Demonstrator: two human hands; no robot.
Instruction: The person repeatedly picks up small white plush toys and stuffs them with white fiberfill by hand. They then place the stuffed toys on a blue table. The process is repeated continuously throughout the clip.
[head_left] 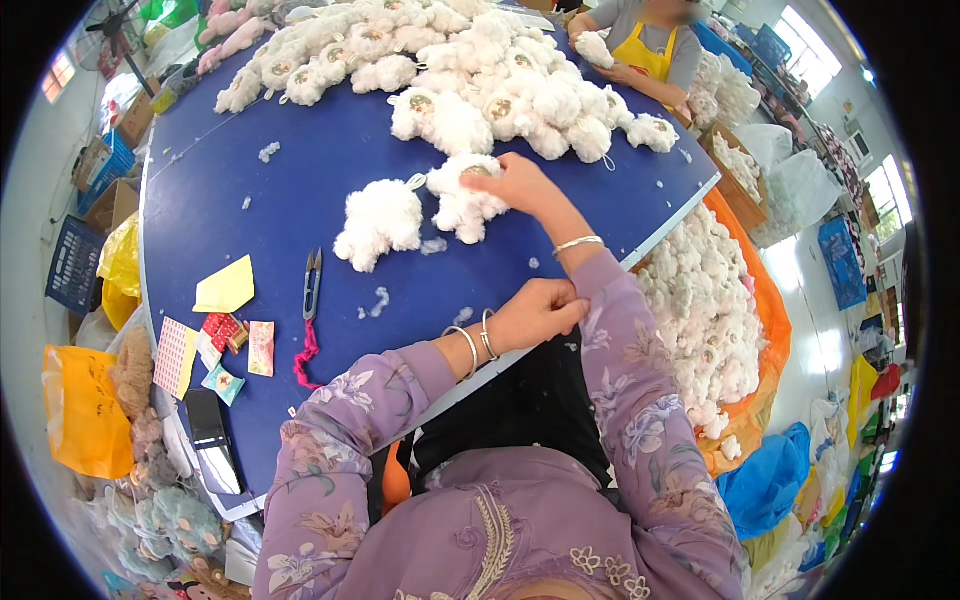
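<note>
The right hand [515,186] has its fingers on 1 white toy [463,212] on the table [220,215]; whether they grip, I cannot tell. 1 other toy [382,222] lies just left. The left hand [538,314], fingers curled, meets the right sleeve [618,320], hold unclear. Farther left: 1 snips [311,290], 1 phone [210,430].

A white, curly-piled plush toy animal [460,212] with stubby limbs and a round, shiny golden patch lies on the blue table [270,210], set in from its near edge and closer to the right edge than to the left. Its limbs point toward the near edge, the patch toward the far edge. The right hand [508,184] grips its upper right side, partly covering the patch.
</note>
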